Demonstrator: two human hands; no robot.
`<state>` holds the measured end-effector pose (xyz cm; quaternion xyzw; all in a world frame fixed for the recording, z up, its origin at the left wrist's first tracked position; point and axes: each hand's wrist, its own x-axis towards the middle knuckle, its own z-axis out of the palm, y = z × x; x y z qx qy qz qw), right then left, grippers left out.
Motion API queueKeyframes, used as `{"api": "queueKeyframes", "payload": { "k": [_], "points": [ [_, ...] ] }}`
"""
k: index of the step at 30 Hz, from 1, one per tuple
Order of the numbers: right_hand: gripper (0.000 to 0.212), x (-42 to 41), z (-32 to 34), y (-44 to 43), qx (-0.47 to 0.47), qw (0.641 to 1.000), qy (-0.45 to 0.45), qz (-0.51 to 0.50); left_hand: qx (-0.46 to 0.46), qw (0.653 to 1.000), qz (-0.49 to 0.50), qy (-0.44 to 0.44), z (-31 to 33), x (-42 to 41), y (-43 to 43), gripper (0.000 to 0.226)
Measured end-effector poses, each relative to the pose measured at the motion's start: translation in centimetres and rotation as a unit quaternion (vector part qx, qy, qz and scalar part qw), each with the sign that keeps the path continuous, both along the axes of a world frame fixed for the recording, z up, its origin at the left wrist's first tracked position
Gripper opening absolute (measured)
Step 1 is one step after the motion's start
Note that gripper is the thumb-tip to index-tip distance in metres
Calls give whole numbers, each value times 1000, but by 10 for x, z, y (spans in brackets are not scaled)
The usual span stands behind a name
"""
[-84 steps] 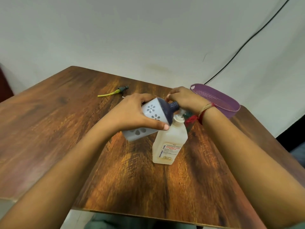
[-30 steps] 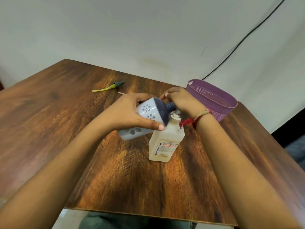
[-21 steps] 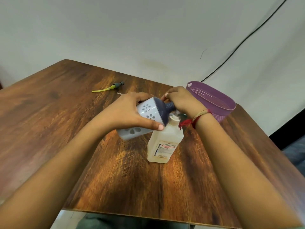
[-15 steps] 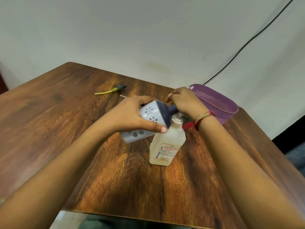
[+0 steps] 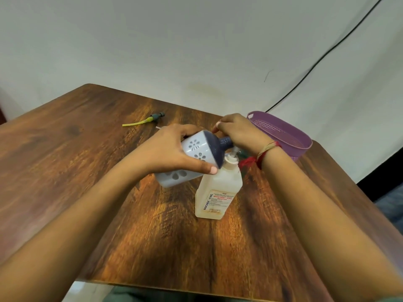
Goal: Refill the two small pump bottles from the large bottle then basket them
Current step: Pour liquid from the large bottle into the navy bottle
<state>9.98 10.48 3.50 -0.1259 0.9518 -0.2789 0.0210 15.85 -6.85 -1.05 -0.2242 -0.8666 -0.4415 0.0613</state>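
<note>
A patterned bottle (image 5: 196, 149) was held tilted on its side above the table, its body gripped in the left hand (image 5: 172, 149) with the thumb on the near side. The right hand (image 5: 239, 134) curled its fingers round the bottle's dark neck. Just below both hands, a labelled bottle (image 5: 218, 192) with a white pump stood upright on the wooden table (image 5: 87, 171). A purple basket (image 5: 301, 147) sat beyond the right wrist. A loose pump (image 5: 150, 119) with a yellow tube lay beyond the left hand.
</note>
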Motion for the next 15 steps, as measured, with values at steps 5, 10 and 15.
{"api": "queueKeyframes", "payload": {
  "k": [5, 10, 15],
  "points": [
    [32, 0, -12, 1, -22, 1000, -20, -7, 4, 1000, -11, -7, -6, 1, 0, 73],
    [25, -3, -5, 1, -1, 1000, -9, -24, 0, 1000, -7, -9, -3, -1, 0, 73],
    [25, -7, -5, 1, -24, 999, -38, -17, 4, 1000, -14, -16, -1, -2, 0, 71]
  ]
}}
